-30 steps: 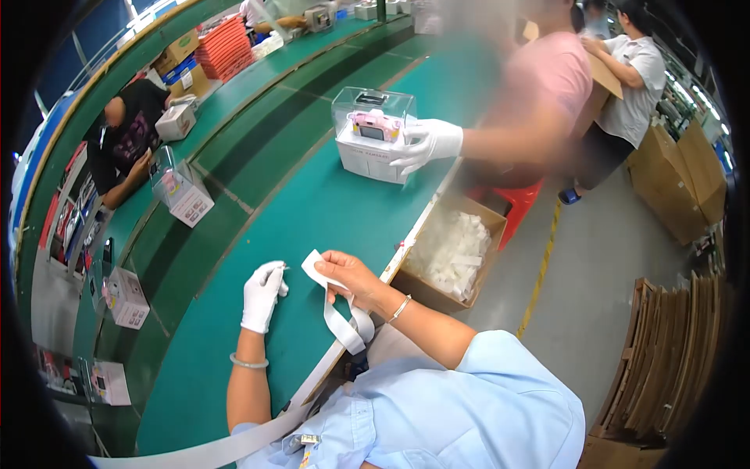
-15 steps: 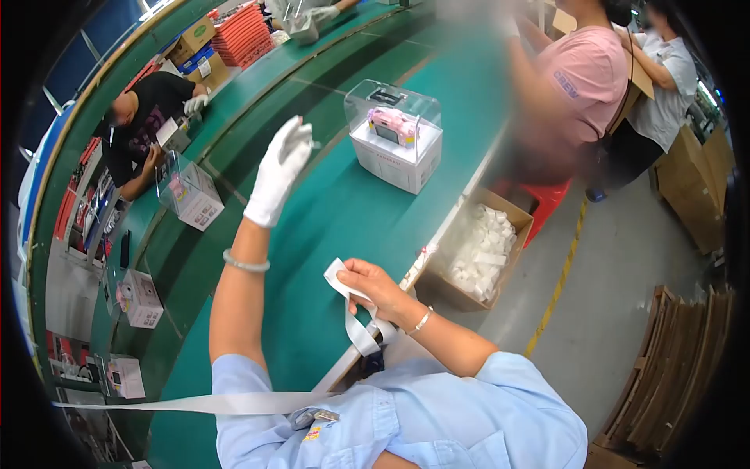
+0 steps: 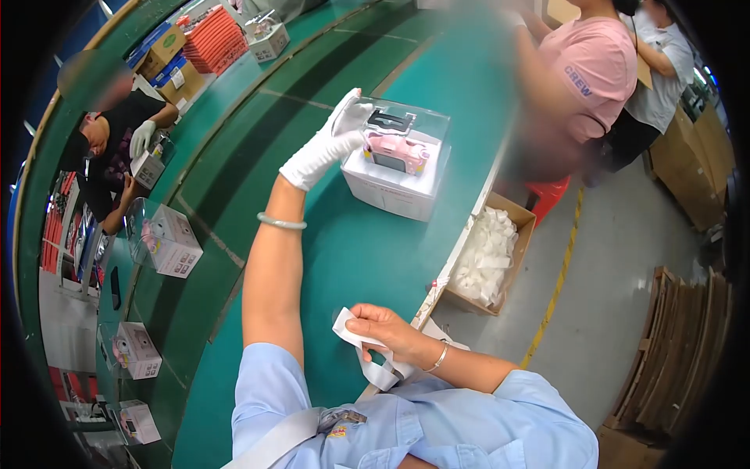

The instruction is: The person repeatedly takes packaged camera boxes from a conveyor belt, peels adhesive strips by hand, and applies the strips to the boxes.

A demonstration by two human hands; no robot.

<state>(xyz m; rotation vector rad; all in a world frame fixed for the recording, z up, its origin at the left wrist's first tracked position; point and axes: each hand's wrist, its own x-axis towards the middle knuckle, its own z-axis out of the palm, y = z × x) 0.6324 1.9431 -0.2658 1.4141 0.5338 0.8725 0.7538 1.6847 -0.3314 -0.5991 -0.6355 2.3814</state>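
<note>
My left hand (image 3: 328,143), in a white glove, is stretched out to the left side of a clear-topped box (image 3: 388,187) on the green bench, its fingers against the clear cover. Inside the cover sits a pink camera-shaped item (image 3: 397,152) with a dark screen, above the white lower part. Near the bench's front edge, my bare right hand (image 3: 383,331) pinches a white strip (image 3: 348,325) between thumb and fingers. The strip's loose length hangs in a loop below that hand.
Similar boxes (image 3: 181,242) stand along the dark green track at left. A gloved co-worker (image 3: 129,125) handles one beyond it. At right are a person in a pink shirt (image 3: 587,78), a carton of white scraps (image 3: 486,254) and stacked cardboard (image 3: 672,352).
My left hand has reached forward from the bench to the box. The co-worker's hand has left that box. My right hand still pinches the strip.
</note>
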